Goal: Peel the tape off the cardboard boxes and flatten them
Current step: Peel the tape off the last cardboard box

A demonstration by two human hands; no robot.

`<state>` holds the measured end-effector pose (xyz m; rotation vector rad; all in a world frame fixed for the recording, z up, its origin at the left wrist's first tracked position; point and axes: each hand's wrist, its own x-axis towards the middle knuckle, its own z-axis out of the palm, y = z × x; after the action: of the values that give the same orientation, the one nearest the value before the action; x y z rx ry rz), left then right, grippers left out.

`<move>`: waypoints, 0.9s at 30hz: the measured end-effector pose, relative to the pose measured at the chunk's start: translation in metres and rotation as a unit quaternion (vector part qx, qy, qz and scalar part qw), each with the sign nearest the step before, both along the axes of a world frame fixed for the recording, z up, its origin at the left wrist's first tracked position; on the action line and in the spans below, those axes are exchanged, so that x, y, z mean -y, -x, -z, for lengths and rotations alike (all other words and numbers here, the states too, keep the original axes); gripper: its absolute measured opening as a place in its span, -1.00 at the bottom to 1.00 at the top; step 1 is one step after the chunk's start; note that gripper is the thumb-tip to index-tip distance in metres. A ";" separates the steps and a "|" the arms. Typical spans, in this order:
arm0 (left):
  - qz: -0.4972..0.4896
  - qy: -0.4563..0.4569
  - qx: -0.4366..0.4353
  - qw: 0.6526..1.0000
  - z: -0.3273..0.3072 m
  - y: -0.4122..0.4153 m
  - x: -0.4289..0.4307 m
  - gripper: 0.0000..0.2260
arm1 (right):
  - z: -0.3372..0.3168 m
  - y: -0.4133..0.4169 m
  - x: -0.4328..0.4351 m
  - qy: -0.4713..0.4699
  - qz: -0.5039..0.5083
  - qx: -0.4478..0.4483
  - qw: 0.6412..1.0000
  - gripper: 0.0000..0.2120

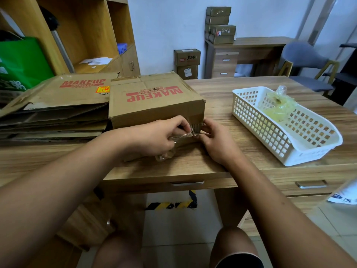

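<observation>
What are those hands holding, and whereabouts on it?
The left hand pinches the peeled clear tape along its loose stretch; the right hand curls at the near corner of the box, grip unclear.

The desk (222,89) bore one taped box (154,101) near its front edge, one stack of flattened boxes (58,105) at its left edge and one basket (258,122) toward its right edge. One left hand (154,136) and one right hand (216,142) pinched one tape strip (183,135).

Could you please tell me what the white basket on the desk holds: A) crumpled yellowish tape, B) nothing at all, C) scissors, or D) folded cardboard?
A: a wad of crumpled yellowish tape lies inside the white basket, toward its far end.
</observation>
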<state>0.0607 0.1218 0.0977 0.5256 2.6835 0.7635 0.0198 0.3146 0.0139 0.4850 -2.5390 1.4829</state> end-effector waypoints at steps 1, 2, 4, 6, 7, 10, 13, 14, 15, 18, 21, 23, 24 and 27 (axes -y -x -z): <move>0.000 -0.001 0.005 1.000 0.000 0.000 0.000 -0.60 | -0.001 -0.001 0.000 0.002 0.003 0.003 1.000 -0.54; 0.000 -0.002 0.009 1.000 -0.001 0.000 -0.001 -0.60 | -0.001 -0.001 0.000 0.004 0.004 0.005 1.000 -0.54; -0.001 0.003 0.013 1.000 -0.002 0.000 -0.001 -0.60 | -0.001 -0.001 -0.001 0.006 0.005 0.011 1.000 -0.55; -0.001 0.009 0.015 1.000 -0.003 0.001 -0.001 -0.60 | -0.001 -0.002 0.000 0.007 0.008 0.013 1.000 -0.55; -0.001 0.012 0.016 1.000 -0.004 0.002 0.000 -0.60 | -0.001 -0.001 0.000 0.010 0.011 0.013 1.000 -0.55; 0.006 0.031 0.006 0.999 -0.004 0.003 0.001 -0.59 | 0.001 0.000 0.000 0.009 0.013 0.014 1.000 -0.55; 0.008 0.036 0.007 0.999 -0.006 0.003 0.003 -0.58 | 0.001 0.001 0.000 0.017 0.009 0.024 1.000 -0.56; 0.005 0.034 0.011 0.999 -0.008 0.003 0.003 -0.58 | 0.001 0.001 0.000 0.020 0.007 0.028 0.999 -0.56; 0.002 0.032 0.015 0.999 -0.008 0.002 0.004 -0.58 | 0.000 0.001 0.000 0.026 0.003 0.031 0.999 -0.57; -0.003 0.021 0.022 1.000 -0.010 0.000 0.006 -0.58 | -0.001 0.001 -0.001 0.038 -0.004 0.032 0.999 -0.61; -0.005 0.006 0.029 1.000 -0.011 -0.001 0.008 -0.57 | 0.000 0.002 -0.001 0.046 -0.007 0.029 0.998 -0.60; -0.010 -0.003 0.033 0.999 -0.011 0.000 0.007 -0.57 | 0.002 0.004 -0.001 0.042 -0.007 0.026 0.999 -0.59; -0.016 -0.008 0.036 0.999 -0.010 -0.001 0.007 -0.58 | 0.003 0.004 -0.002 0.036 -0.009 0.026 0.999 -0.58; -0.029 -0.021 0.030 0.999 -0.007 -0.001 0.009 -0.59 | 0.006 0.004 -0.003 0.026 -0.041 0.029 0.998 -0.53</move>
<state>0.0621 0.1124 0.1050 0.4302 2.6421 0.8407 0.0160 0.3171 0.0081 0.5519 -2.5450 1.6109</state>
